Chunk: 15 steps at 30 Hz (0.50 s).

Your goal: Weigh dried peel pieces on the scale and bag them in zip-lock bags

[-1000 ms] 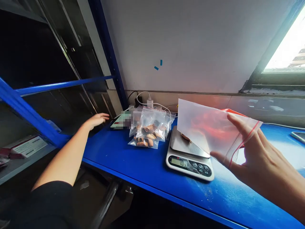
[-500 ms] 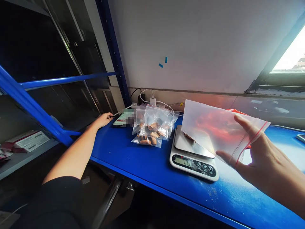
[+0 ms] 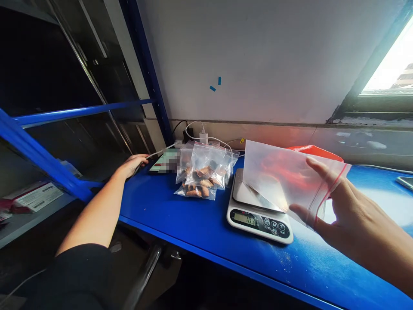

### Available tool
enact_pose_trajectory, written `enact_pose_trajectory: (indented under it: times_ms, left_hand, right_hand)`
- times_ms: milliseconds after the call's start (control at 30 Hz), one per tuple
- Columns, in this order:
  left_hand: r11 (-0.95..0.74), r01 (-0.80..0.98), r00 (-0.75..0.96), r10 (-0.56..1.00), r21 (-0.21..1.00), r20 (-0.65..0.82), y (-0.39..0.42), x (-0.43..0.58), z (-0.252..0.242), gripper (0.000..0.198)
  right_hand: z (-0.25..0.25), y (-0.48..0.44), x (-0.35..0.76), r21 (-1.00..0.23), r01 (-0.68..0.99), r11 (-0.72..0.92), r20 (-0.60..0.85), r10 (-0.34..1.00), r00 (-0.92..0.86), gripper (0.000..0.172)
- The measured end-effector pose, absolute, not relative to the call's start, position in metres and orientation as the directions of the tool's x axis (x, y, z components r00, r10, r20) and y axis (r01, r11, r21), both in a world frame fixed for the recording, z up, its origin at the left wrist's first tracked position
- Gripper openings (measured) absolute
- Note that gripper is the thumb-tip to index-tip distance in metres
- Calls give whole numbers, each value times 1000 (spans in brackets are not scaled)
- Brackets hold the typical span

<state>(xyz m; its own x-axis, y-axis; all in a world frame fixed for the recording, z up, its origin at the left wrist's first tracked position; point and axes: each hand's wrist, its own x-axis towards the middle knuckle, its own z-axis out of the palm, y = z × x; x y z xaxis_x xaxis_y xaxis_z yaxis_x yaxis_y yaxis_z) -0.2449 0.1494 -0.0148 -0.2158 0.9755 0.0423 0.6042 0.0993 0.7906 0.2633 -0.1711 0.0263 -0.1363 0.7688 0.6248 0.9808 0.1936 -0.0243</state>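
Note:
My right hand [image 3: 338, 193] grips a frosted zip bag [image 3: 267, 168] near its red-striped end, thumb below and fingers above. The bag slants over the steel plate of a white kitchen scale [image 3: 260, 228], whose display appears to read 10.3. At the back left, my left hand [image 3: 134, 164] has its fingers closed on a white cable [image 3: 158, 152] beside a tablet-like device [image 3: 156, 165] with a lit, partly blurred screen. Between my hands lie several clear zip bags [image 3: 206, 165] holding brown, curved dried pieces. A red plastic bag [image 3: 318, 151] lies behind the frosted one.
A power strip with a white charger [image 3: 203, 137] and cables sits against the wall. Blue shelving [image 3: 80, 114] rises at the left, with a white box [image 3: 40, 196] on a lower shelf. A phone-like object [image 3: 405, 181] lies at the right of the blue table [image 3: 155, 211].
The view has shifted slightly. The left hand has drawn back a little to the left, with the cable now plainer in it. A dark brown piece seen at the bag's lower edge is out of sight.

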Motion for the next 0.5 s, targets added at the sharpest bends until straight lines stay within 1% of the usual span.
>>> enact_pose_trajectory:
  times_ms: [133,233,333,400,500]
  left_hand:
    - [145,588,-226,974,796,-11,151,-246,-15,27]
    - [150,608,-239,971,780,0,150,-246,-16,22]
    - [143,627,-242,970,765,18,150,-243,-15,19]
    - [138,641,-247,968,755,33,150,-242,-15,19]
    - [126,670,-254,965,732,67,151,-240,-15,19]
  right_hand:
    - [23,-170,262,-30,981,191,604,785,-135,79]
    - [22,-170,261,-34,980,195,607,783,-135,80]
    - [24,-171,264,-39,990,139,626,776,-84,84]
    - [26,-172,268,-73,992,102,666,746,-27,89]
    - [29,-173,270,-192,973,125,765,640,68,91]
